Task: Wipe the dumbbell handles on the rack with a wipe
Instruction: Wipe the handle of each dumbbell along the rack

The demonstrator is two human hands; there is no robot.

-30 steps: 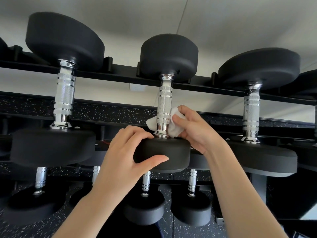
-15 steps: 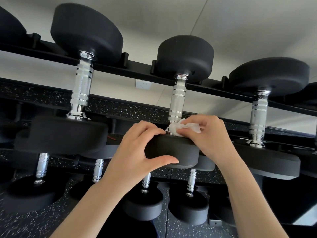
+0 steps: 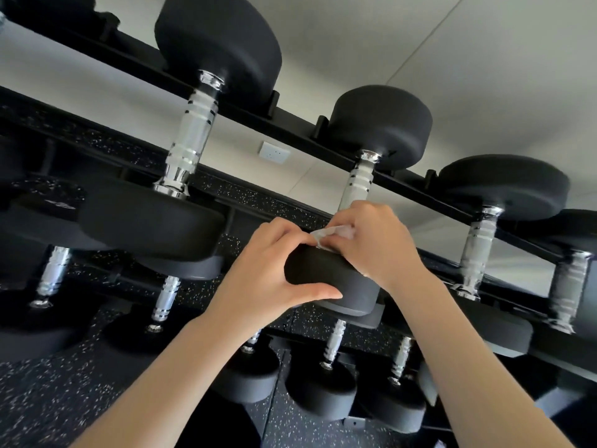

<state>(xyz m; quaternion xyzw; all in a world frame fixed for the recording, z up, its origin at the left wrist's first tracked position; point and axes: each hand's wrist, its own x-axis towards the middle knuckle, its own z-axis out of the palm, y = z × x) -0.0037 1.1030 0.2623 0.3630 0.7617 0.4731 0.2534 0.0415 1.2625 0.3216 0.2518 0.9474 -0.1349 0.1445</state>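
The right hand [image 3: 371,244] has its fingers curled round a crumpled white wipe [image 3: 332,233], pressing it against the bottom of the chrome handle [image 3: 358,182] of the middle dumbbell [image 3: 371,195], just where the handle meets the near head [image 3: 326,279]. The left hand [image 3: 271,270] grips that near head, fingers over its top edge and thumb along its lower rim. The two hands are close together, the left fingertips touching or nearly touching the wipe; which one cannot be told.

Above the right hand the upper part of the handle is bare up to the far head [image 3: 381,124], which sits on the black back rail [image 3: 245,114] of the rack. To the left a larger dumbbell [image 3: 187,147] lies well apart from the hands, with open wall showing between the two handles. To the right another dumbbell [image 3: 481,247] stands near, its handle blurred, and a further handle [image 3: 568,292] lies beside it at the edge of view.

Below the hands a lower tier holds smaller dumbbells [image 3: 326,376], their handles showing between the forearms. A white wall socket [image 3: 274,152] sits on the wall behind the rack. Speckled black flooring [image 3: 48,399] fills the lower left.
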